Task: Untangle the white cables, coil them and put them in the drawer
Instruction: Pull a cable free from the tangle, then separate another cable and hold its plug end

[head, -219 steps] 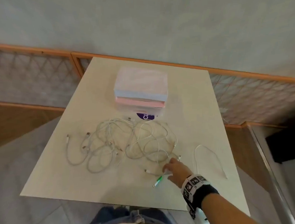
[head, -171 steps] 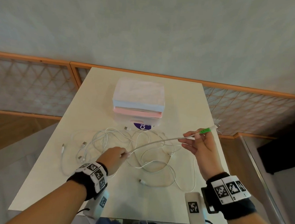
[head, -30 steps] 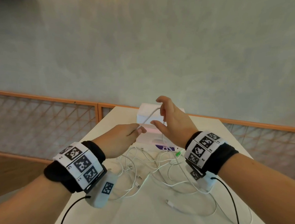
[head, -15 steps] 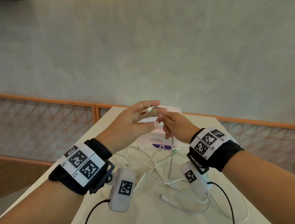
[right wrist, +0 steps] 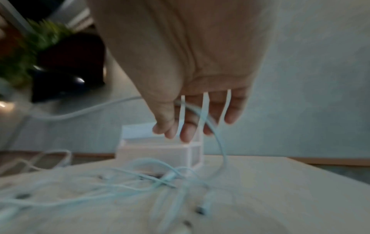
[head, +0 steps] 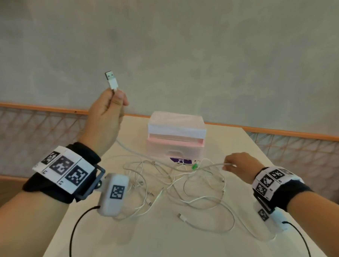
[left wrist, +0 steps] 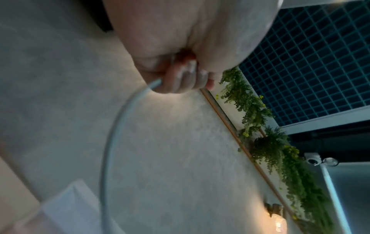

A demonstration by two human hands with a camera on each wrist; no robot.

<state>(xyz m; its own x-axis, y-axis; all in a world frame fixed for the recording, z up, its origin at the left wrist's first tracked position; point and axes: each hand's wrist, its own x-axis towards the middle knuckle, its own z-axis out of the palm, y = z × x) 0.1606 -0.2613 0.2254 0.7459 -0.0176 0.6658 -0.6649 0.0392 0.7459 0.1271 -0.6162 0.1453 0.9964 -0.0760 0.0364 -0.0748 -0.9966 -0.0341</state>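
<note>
White cable (head: 125, 146) held between two raised hands above a tangle on the table.

Left hand (head: 105, 115), lifted well above the table (head: 159, 244), pinches the cable just below its USB plug (head: 111, 80), thumb and curled fingers closed round the cord; the plug points upward. From there the cable runs down past the drawer unit and across to the right hand (head: 239, 163), which holds it low over the table, the cord passing between thumb and loosely curled fingers (right wrist: 186, 126). Beneath both hands the remaining white cables (head: 181, 187) lie looped over one another, one with a green-tipped connector (head: 195, 166) near the right hand. Small pink-and-white drawer unit (head: 176, 138) stands behind the tangle, its drawers closed. Orange-railed lattice fence (head: 38, 134) and a grey wall (head: 187, 51) lie beyond the table.
</note>
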